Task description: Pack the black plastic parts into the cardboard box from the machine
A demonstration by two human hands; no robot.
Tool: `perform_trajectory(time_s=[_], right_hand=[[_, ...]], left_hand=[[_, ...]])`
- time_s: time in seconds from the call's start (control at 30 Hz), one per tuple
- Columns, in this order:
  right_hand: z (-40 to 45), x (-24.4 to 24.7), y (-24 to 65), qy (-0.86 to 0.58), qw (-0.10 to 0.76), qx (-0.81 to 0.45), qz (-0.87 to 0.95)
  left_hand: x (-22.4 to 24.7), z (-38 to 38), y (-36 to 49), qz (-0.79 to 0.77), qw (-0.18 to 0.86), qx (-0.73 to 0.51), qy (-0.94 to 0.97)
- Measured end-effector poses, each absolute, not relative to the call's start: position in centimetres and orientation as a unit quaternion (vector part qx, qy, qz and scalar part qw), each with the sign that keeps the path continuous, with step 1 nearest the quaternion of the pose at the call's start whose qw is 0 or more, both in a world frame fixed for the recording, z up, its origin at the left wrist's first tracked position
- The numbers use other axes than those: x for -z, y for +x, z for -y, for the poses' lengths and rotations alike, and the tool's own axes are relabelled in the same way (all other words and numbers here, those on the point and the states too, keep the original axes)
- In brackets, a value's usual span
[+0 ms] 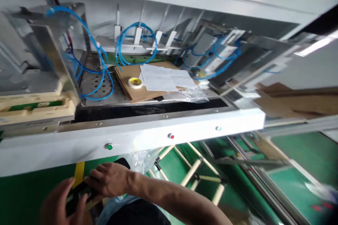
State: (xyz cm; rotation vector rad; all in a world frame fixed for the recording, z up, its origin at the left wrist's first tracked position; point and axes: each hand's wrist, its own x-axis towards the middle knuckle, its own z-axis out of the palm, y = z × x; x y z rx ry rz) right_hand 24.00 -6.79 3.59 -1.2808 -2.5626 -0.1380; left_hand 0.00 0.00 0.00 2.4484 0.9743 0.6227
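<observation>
At the lower left of the head view, my left hand (62,202) has its thumb and fingers around a dark object (75,197), blurred by motion. My right hand (108,179) reaches across from the right, its bent fingers on the upper right end of the same dark object. A black rounded item (123,162) shows just behind my right hand; what it belongs to is unclear. Both hands are below the machine's white front edge (137,137), near its left green button (109,146).
Inside the machine, cardboard (145,95) carries white papers (163,77) and a tape roll (135,83). Blue air hoses (101,59) hang around it. A cream fixture (37,107) sits left. Below stands a tube frame (191,172); more cardboard (298,102) lies right.
</observation>
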Motion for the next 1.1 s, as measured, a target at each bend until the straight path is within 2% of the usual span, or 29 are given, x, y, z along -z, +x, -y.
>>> perform_trajectory(time_s=[0.1,0.2,0.3,0.4,0.5,0.6,0.73,0.9,1.1], right_hand=[[10.1,-5.0,26.1,-0.497,0.144,0.070,0.853],[12.8,-6.4,28.1,-0.545,0.162,0.106,0.816],[16.1,-6.1,29.8,-0.595,0.247,0.147,0.751],[18.7,-3.7,31.6,-0.680,0.322,0.170,0.636],[19.0,-0.4,34.3,-0.739,0.304,0.180,0.573],[17.7,2.3,37.0,-0.746,0.270,0.190,0.579],[16.5,4.0,38.9,-0.738,0.273,0.174,0.593],[16.9,5.0,38.7,-0.732,0.309,0.154,0.587],[17.2,5.5,38.2,-0.750,0.307,0.142,0.569]], left_hand=[[0.9,0.5,4.1,-0.214,0.200,-0.214,0.932],[1.1,1.1,7.6,-0.159,0.207,-0.193,0.946],[1.1,0.8,9.1,-0.188,0.227,-0.168,0.941],[0.1,-0.5,8.8,-0.302,0.258,-0.149,0.906],[-2.0,-1.7,8.8,-0.428,0.244,-0.144,0.858],[-4.5,-2.1,10.7,-0.449,0.179,-0.159,0.861],[-6.5,-2.0,15.8,-0.345,0.109,-0.197,0.911],[-6.8,-2.0,21.9,-0.202,0.038,-0.232,0.951],[-5.8,-2.5,25.9,-0.129,0.033,-0.223,0.966]])
